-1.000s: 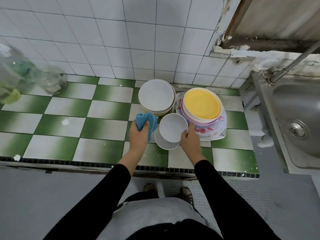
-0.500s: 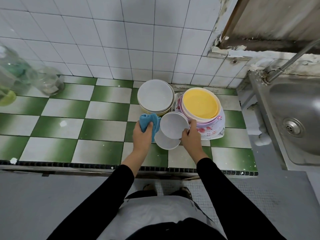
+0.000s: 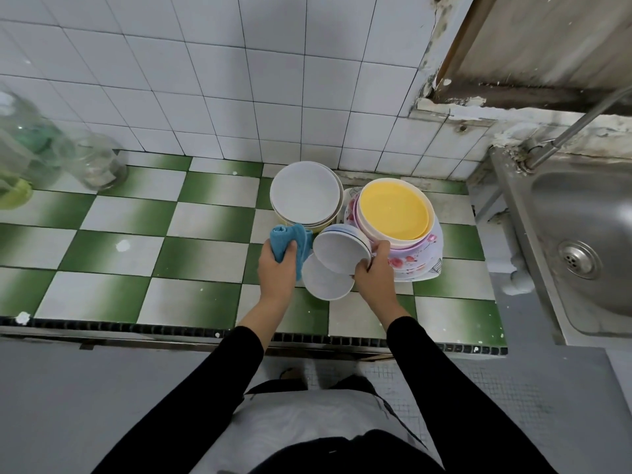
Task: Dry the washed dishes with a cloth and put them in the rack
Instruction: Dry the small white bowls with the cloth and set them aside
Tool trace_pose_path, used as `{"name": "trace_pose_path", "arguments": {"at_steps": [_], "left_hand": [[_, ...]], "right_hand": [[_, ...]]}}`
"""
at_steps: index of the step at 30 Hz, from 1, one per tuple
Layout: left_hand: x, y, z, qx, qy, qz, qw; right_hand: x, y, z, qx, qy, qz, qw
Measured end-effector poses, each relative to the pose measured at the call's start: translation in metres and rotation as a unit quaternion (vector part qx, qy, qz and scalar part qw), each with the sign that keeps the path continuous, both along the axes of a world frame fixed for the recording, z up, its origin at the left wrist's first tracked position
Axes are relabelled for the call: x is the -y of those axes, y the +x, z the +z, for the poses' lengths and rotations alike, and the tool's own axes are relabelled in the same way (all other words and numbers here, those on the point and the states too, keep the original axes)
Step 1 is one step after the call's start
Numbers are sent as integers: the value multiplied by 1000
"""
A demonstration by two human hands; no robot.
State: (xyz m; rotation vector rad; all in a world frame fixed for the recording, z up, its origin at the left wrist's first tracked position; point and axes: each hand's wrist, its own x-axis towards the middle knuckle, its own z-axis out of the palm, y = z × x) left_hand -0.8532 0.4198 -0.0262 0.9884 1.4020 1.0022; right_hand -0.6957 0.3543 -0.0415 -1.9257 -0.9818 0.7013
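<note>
Bowl (image 3: 340,251) gripped tilted by the right hand (image 3: 374,275), inside facing the cloth (image 3: 285,239) clutched in the left hand (image 3: 277,271), seemingly for wiping.

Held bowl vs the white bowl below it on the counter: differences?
The held bowl is tilted, gripped at its rim by the right hand; the lower bowl sits level on the counter. The held bowl shows blue rim lines outside; the lower bowl shows only plain white. Both are round, white inside.
</note>
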Motion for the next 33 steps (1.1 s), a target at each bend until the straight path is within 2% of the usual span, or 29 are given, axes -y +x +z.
{"name": "trace_pose_path", "arguments": {"at_steps": [9,14,15,17,19,21,23,28,33], "left_hand": [[-3,21,9,-10,5,32,999],[-2,34,13,-10,6,46,999],[-2,35,14,-8,7,50,999],[-3,39,17,-1,8,53,999],[-4,43,21,4,12,55,998],[-5,48,28,7,20,60,998],[-7,53,39,17,29,66,997],[-11,68,63,39,52,66,996],[-19,82,81,42,87,56,994]], "right_hand": [[1,14,-4,-40,-34,63,997],[-3,23,7,-54,11,98,994],[-5,24,11,-82,19,102,991],[-10,25,25,-204,13,81,976],[-13,25,36,-379,12,25,925],[-15,30,45,-531,20,-22,847],[-17,38,53,-625,23,-36,779],[-22,58,76,-723,61,7,688],[-34,72,104,-763,90,20,640]]}}
